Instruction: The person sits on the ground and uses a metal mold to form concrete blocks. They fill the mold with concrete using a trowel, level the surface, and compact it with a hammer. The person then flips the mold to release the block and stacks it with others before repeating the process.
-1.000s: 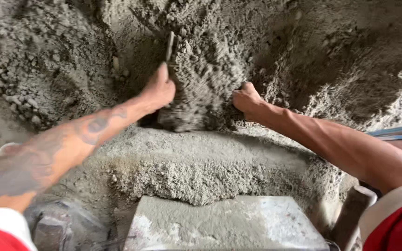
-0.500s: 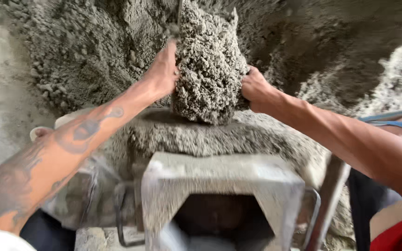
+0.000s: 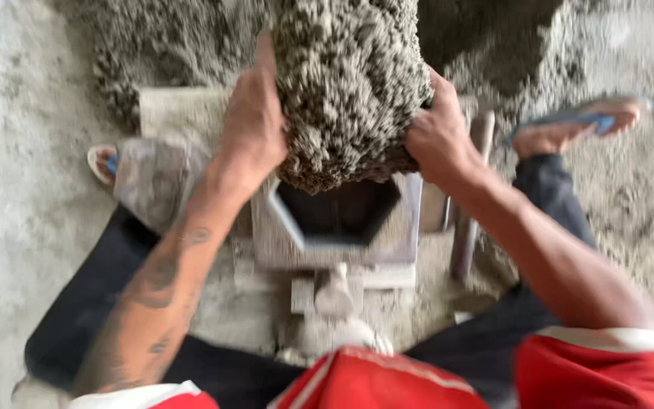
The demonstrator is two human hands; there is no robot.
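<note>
A big clump of damp grey cement mix (image 3: pixel 350 83) hangs between my two hands, right above the dark hexagonal opening of a metal mould (image 3: pixel 338 216). My left hand (image 3: pixel 255 121) presses flat against the clump's left side. My right hand (image 3: pixel 437 136) presses against its right side. The clump's lower edge sits at the mould's rim. The mould stands between my legs and is crusted with dried cement.
The heap of cement mix (image 3: pixel 168 45) lies on the ground beyond the mould. My feet in sandals show at left (image 3: pixel 104 163) and at right (image 3: pixel 577 125). A metal handle (image 3: pixel 467 220) stands beside the mould's right side. Grey dusty ground surrounds everything.
Both hands dug into the heap, scooped up a clump and carried it toward me, over the mould. The view has tilted down onto the mould.
</note>
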